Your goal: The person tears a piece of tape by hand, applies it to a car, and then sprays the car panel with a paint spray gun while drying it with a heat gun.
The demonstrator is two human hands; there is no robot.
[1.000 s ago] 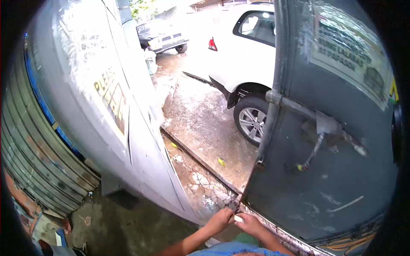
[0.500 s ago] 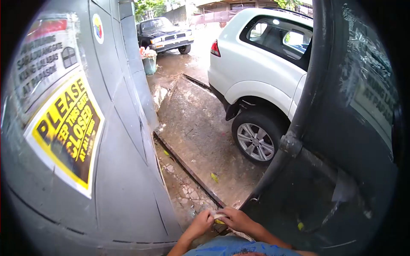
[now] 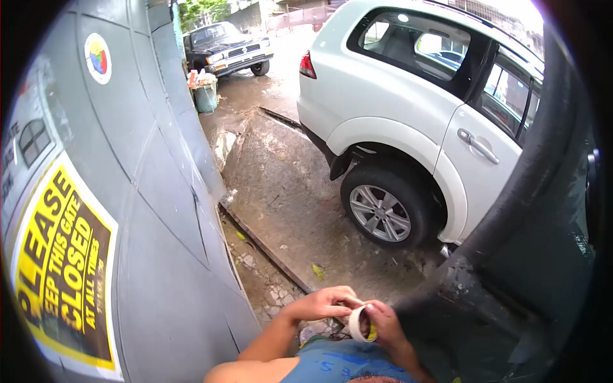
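Observation:
A cream-coloured roll of masking tape (image 3: 355, 327) is held low in front of my blue shirt, its round opening tilted up toward me. My right hand (image 3: 387, 324) is closed around the roll's right side, and a bit of yellow shows inside the ring by the fingers. Over the roll's upper left edge, my left hand (image 3: 329, 302) has its fingers drawn together, touching the tape. Whether a loose end of tape lies between those fingertips is too small to tell.
A grey metal gate panel (image 3: 159, 255) with a yellow-and-black sign (image 3: 71, 274) stands at left. A dark gate leaf (image 3: 504, 306) is at right. Beyond the opening are a white SUV (image 3: 396, 115), a dark pickup (image 3: 233, 51), a bucket (image 3: 205, 99) and a metal ground rail (image 3: 265, 249).
My view has swung right, showing more of the SUV's door. Both hands have come higher and closer, and the roll has turned so its opening shows.

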